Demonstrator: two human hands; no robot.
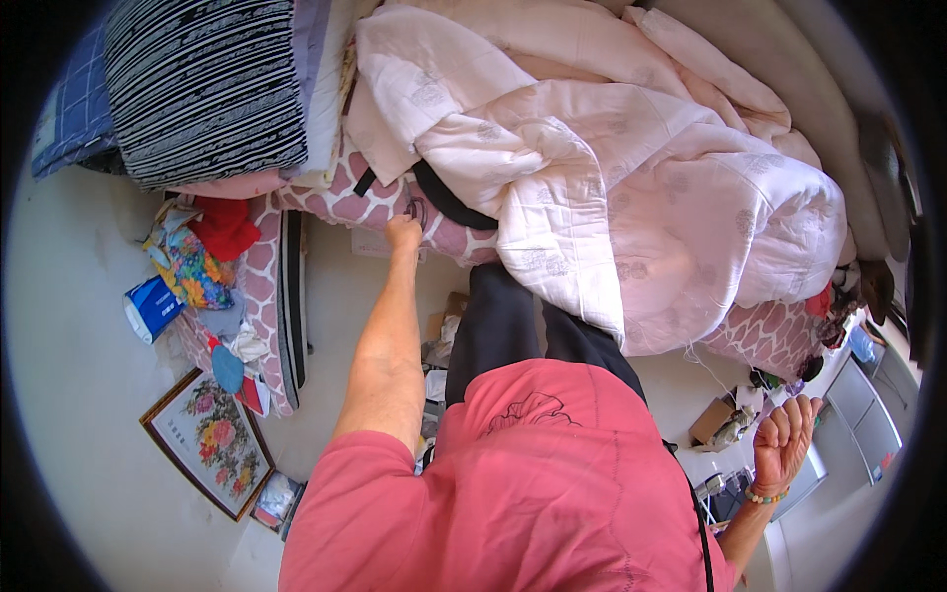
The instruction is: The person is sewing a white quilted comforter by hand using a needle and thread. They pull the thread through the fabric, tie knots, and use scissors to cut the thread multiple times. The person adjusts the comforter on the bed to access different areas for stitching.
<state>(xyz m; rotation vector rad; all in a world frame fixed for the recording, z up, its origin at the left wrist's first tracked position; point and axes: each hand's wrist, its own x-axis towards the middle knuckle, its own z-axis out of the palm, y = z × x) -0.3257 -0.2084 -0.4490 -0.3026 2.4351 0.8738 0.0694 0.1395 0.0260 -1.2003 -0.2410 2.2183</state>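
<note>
My left hand (405, 232) reaches to the front edge of the bed, its fingers closed at a small dark looped object (419, 210) too small to identify. That object is over the pink-and-white patterned bedsheet (377, 200). Close by, a black strap or band (449, 200) runs partly under a pale pink quilt (562, 155), which lies heaped across the bed. A short black strip (365, 181) sits left of it. My right hand (783, 444) is raised at the right, wearing a beaded bracelet (767, 496). Its fingers are curled in, and nothing shows in them.
Folded bedding with a black-and-white striped cover (211, 89) is stacked at the upper left. Below it are a floral cloth (194, 266), a blue packet (152, 307) and a framed flower picture (214, 444). Cardboard (712, 422) and clutter stand at the right.
</note>
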